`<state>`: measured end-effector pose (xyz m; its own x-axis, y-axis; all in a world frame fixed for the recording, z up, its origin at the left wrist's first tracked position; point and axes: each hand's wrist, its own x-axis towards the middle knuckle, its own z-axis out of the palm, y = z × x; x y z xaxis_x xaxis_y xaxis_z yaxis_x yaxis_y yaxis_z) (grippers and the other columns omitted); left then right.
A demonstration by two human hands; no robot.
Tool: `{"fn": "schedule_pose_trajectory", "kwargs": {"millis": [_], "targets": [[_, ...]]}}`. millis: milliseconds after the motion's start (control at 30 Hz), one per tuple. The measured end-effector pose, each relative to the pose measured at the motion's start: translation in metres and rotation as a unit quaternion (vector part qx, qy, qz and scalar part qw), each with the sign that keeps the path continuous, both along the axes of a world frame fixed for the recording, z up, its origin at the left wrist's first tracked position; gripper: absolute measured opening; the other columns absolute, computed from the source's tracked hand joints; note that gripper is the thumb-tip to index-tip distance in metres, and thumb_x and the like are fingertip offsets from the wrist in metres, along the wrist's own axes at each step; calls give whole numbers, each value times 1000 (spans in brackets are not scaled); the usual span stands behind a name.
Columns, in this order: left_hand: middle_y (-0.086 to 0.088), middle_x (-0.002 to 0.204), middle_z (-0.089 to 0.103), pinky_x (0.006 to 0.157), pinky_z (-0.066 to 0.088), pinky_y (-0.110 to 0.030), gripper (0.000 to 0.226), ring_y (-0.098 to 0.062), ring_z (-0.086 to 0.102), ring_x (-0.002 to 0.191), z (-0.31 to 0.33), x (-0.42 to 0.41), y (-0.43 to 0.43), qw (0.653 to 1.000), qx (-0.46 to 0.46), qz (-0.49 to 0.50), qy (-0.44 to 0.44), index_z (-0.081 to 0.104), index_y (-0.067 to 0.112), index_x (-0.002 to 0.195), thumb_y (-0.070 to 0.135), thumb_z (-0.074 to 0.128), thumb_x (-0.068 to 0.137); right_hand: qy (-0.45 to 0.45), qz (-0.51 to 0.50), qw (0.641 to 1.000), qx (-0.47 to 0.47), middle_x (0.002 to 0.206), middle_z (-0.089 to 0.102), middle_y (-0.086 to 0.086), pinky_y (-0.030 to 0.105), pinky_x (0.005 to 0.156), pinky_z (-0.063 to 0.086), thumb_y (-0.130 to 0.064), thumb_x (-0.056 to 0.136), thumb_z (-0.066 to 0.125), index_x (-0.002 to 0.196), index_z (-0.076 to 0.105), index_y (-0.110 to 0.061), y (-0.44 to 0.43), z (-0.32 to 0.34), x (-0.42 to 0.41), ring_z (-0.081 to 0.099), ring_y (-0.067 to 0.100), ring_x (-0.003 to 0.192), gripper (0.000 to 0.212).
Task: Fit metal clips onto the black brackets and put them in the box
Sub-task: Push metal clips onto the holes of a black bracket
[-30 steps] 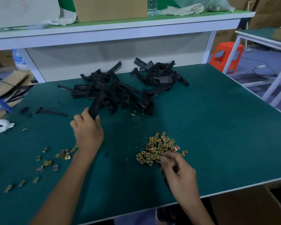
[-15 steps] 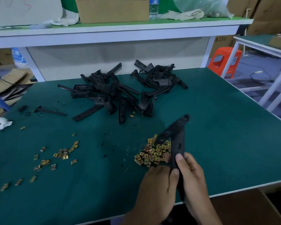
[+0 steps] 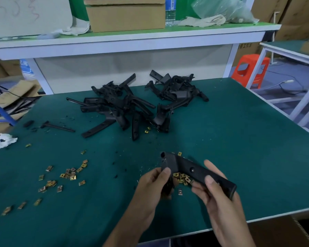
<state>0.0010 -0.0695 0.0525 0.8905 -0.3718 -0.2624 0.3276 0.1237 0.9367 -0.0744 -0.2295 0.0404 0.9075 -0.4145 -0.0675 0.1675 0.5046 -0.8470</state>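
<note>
Turned from upright to nearly level since the earlier frame, the black bracket [image 3: 185, 165] is hovering above the near clip pile [image 3: 181, 177], the left hand [image 3: 150, 184] gripping its short leg, the right hand [image 3: 219, 198] pinching its long leg. Seating a clip squarely is likely calling for a steady bracket; any clip in the fingers is escaping view, the near-right box [image 3: 275, 232] is running off-frame, and spare brackets [image 3: 118, 106] are lying farther back.

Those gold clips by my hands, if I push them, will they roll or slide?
The gold clips look flat and squarish, so they would probably slide and scatter, not roll. Small and loose, they seem light, fiddly to pinch.
</note>
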Motion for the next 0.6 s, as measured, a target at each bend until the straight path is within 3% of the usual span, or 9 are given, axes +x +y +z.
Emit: {"fn": "schedule_pose_trajectory", "kwargs": {"millis": [67, 133, 167, 233, 333, 400, 467, 600], "targets": [[-9, 85, 73, 58, 50, -26, 31, -15, 62, 69, -2, 10, -3, 997, 54, -42, -33, 69, 10, 92, 33, 53, 103, 14, -61, 998, 0, 102, 77, 14, 24, 70, 60, -19, 86, 66, 122, 72, -15, 0, -9, 6, 73, 19, 78, 37], [-2, 84, 70, 65, 52, -33, 47, -13, 61, 75, -5, 33, -7, 981, 163, -48, -97, 70, 10, 96, 47, 43, 105, 20, -113, 993, 9, 93, 76, 17, 24, 65, 60, -14, 95, 62, 117, 72, -7, -2, -19, 8, 71, 19, 70, 25], [4, 92, 69, 74, 52, -36, 49, -11, 62, 85, -8, 49, -9, 959, 238, -33, -152, 68, 13, 105, 50, 37, 105, 27, -140, 990, -1, 91, 75, 19, 25, 64, 60, -11, 97, 60, 113, 73, -6, -3, -23, 8, 71, 20, 69, 21], [2, 130, 61, 99, 46, -35, 44, -17, 55, 121, -14, 89, -12, 894, 369, -2, -252, 55, 19, 136, 45, 35, 107, 44, -169, 983, -63, 89, 76, 17, 27, 65, 61, -15, 98, 62, 110, 77, -14, 0, -29, 10, 72, 22, 71, 19], [-12, 161, 27, 119, 27, -43, 60, -32, 25, 148, -27, 144, -18, 823, 490, -10, -288, 22, 9, 157, 35, 41, 107, 63, -148, 976, -144, 95, 78, 9, 26, 71, 60, -36, 92, 73, 111, 76, -32, 8, -28, 9, 75, 25, 80, 20], [-11, 167, 12, 122, 17, -43, 71, -31, 12, 153, -36, 171, -22, 800, 535, -37, -271, 9, 8, 160, 42, 41, 106, 72, -137, 978, -139, 95, 78, 10, 29, 74, 59, -41, 87, 78, 111, 76, -35, 9, -28, 9, 75, 27, 81, 24], [-10, 168, 8, 124, 13, -43, 77, -30, 7, 154, -41, 191, -27, 789, 554, -55, -259, 8, 8, 160, 51, 39, 104, 64, -141, 979, -135, 90, 76, 14, 34, 74, 59, -40, 86, 73, 111, 77, -35, 11, -29, 9, 73, 27, 78, 25], [-10, 163, 28, 123, 18, -44, 61, -30, 16, 153, -43, 204, -43, 791, 509, -103, -324, 32, 10, 155, 43, 43, 106, 50, -155, 977, -137, 82, 75, 17, 31, 66, 60, -31, 84, 67, 107, 79, -32, 14, -29, 11, 71, 27, 70, 25]]}}
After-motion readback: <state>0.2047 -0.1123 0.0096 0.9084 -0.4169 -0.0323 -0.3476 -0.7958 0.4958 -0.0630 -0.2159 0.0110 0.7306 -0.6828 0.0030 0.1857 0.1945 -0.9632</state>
